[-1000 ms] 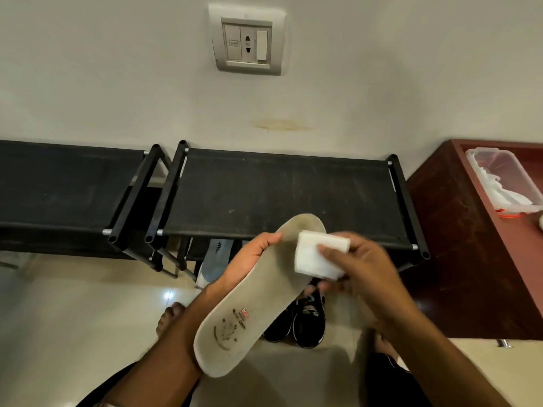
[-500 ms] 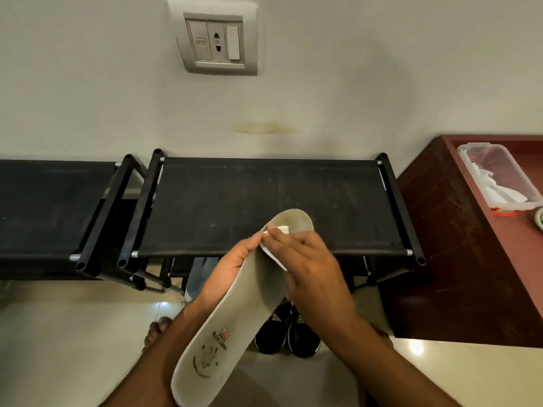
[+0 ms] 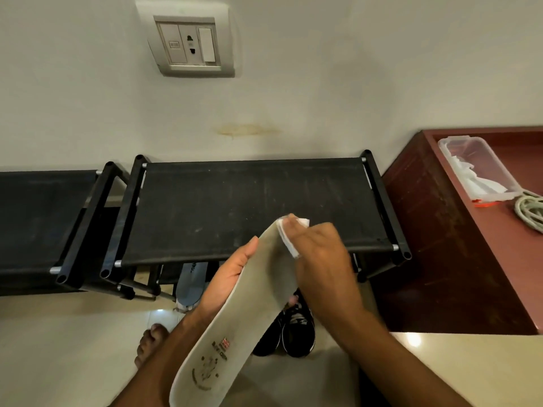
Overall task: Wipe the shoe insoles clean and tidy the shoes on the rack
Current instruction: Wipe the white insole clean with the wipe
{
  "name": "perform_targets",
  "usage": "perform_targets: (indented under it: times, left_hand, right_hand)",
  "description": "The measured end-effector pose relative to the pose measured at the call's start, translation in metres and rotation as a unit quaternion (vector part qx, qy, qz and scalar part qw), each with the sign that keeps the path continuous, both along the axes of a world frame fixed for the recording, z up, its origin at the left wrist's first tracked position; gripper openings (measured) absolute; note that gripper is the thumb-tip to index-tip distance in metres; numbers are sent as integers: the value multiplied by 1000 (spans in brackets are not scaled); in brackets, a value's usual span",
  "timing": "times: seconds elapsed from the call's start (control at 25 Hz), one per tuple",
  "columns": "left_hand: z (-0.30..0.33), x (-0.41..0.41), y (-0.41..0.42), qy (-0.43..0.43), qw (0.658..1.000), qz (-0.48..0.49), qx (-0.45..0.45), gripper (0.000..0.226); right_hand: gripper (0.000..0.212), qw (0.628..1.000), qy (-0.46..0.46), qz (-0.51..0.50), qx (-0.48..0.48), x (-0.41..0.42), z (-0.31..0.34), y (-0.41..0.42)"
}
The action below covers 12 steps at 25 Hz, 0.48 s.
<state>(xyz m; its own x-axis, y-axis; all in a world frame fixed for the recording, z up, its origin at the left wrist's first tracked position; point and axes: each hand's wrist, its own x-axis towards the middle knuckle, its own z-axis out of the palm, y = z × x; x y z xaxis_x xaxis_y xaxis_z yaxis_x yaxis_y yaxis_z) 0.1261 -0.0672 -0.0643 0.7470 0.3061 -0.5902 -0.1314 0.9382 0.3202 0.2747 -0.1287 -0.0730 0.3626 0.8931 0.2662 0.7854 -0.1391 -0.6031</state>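
The left hand (image 3: 232, 277) clasps the insole (image 3: 235, 327) at mid-length. Thin and probably bendy, it needs that support. The right hand (image 3: 320, 259) presses a folded wipe (image 3: 289, 242) on the toe end just beyond that grip.

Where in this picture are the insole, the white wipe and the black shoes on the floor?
insole (image 3: 235, 327), head view, bare middle of its pale top face.
white wipe (image 3: 286, 242), head view, strip showing beside the right hand's fingers.
black shoes (image 3: 296, 333), head view, laced top of the right-hand shoe.
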Motion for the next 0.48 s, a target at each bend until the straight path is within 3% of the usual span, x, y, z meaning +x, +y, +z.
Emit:
perform_targets:
  times: [0.08, 0.12, 0.2, 0.24, 0.28, 0.36, 0.48]
  left_hand:
    - [-1, 1, 1, 4, 1000, 23, -9, 56]
    - [-1, 2, 1, 11, 1000, 15, -5, 60]
    - [-2, 3, 0, 20, 1000, -9, 12, 64]
    - [-2, 3, -1, 25, 999, -9, 22, 63]
    - [-2, 4, 0, 30, 999, 1, 31, 61]
    - [-2, 4, 1, 26, 999, 21, 33, 58]
    - [0, 6, 0, 32, 998, -15, 44, 60]
  right_hand:
    - [72, 994, -52, 98, -21, -10, -3, -3]
    - [75, 991, -45, 124, -21, -5, -3, -3]
    - [54, 997, 32, 58, -36, 4, -6, 1]
    - [39, 1000, -4, 14, 0, 3, -4, 4]
    - [29, 999, 31, -4, 16, -6, 0, 2]
    - [46, 997, 14, 82, -5, -18, 5, 2]
    - [55, 1000, 18, 19, -17, 4, -5, 5]
